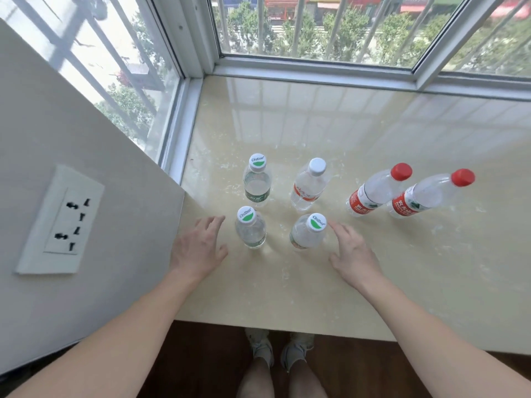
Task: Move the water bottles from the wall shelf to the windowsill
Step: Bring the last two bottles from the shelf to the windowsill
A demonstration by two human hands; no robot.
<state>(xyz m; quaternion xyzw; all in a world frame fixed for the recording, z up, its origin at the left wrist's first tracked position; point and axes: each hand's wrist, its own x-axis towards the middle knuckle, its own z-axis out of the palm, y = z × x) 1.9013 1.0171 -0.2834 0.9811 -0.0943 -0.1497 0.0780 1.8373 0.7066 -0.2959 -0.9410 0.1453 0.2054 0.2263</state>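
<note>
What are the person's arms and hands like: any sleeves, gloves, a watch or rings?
The left arm and the right arm are bare right to the frame's edge; no sleeve shows. The left hand and the right hand wear no gloves, and no watch, bracelet or ring is visible on wrists or fingers.

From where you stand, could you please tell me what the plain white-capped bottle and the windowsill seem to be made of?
Plain white-capped bottle: likely clear plastic, with see-through walls and an opaque moulded cap. Windowsill: apparently polished stone or glazed tile, cream and mottled; its gloss mirrors the window bars.
</note>
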